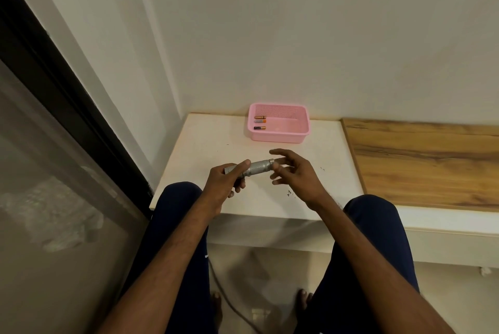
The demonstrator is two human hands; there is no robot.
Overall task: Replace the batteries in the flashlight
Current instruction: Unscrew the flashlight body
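A silver metal flashlight (256,167) lies level above the white table, its tail end pointing right. My left hand (226,182) grips its head end, thumb on top. My right hand (294,171) is at the tail end with fingers spread; its thumb and a fingertip touch the end cap. Whether the cap is loose cannot be told. A pink plastic basket (286,137) stands at the back of the table and holds three small batteries (260,122) lying on its left side.
The white table (205,144) sits in a wall corner. A wooden board (421,163) adjoins it on the right. A dark-framed glass door runs along the left. My knees press against the table's front edge, and a cable lies on the floor below.
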